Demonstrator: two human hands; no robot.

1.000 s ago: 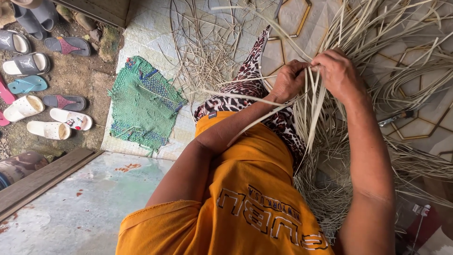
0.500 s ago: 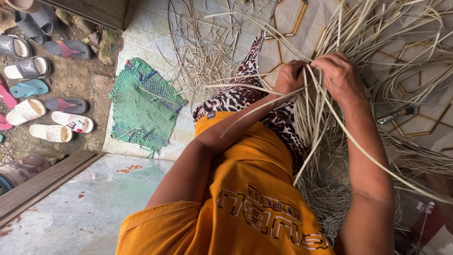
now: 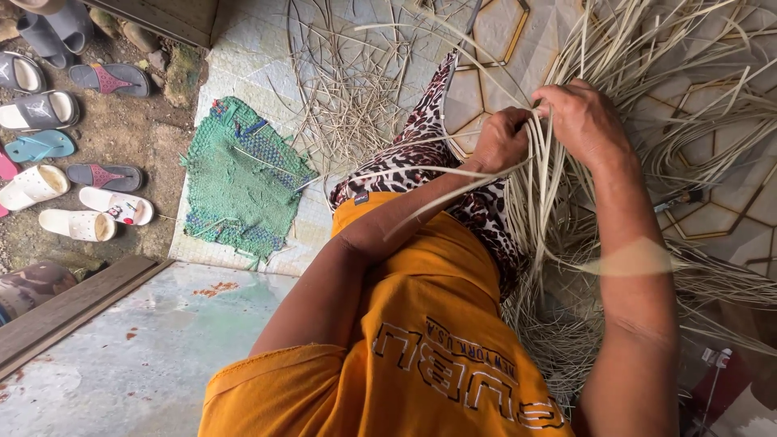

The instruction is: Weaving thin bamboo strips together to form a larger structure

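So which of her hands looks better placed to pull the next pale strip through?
Probably the right hand: it pinches the upright cane strips at their tops. The left hand is fisted lower, clamping the bundle.

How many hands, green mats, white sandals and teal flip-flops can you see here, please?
Left hand and right hand, both gripping pale strands: 2
Green mat: 1
White sandals: 3
Teal flip-flop: 1
Total: 7

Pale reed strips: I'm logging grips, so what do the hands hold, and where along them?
Both the left hand and the right hand grip a bundle of pale reed strips partway along; loose ends trail beyond.
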